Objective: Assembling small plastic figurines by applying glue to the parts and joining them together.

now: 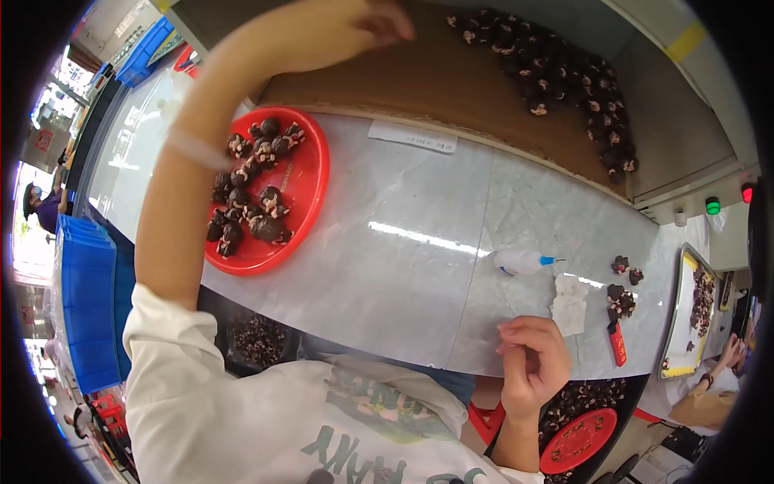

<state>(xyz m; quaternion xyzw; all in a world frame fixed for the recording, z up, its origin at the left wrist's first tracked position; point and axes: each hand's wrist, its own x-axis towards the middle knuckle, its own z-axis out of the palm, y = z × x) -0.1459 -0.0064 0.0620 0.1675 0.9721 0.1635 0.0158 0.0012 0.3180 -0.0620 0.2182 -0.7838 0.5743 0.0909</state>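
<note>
My left hand [375, 26] is stretched over the left part of a brown-floored box shelf [355, 85]; it is smeared by motion and its grip does not show. Below that forearm lies a round red tray [310, 206] with several small dark-haired doll figures [266, 161]. At the table's near edge, my right hand [534, 359] has its fingers curled in toward the thumb; whatever may be between them is hidden. Just beyond it are a white squeeze bottle [520, 261] with a blue tip and a crumpled white tissue [570, 305].
Many dark figures [556, 68] crowd the shelf's right side. A few small pieces [621, 301] and a red stick-shaped tool [617, 344] lie on the right of the grey table [387, 282]. Blue crates [89, 298] stand left. Another person's hands [730, 355] are near a yellow-edged tray [673, 331].
</note>
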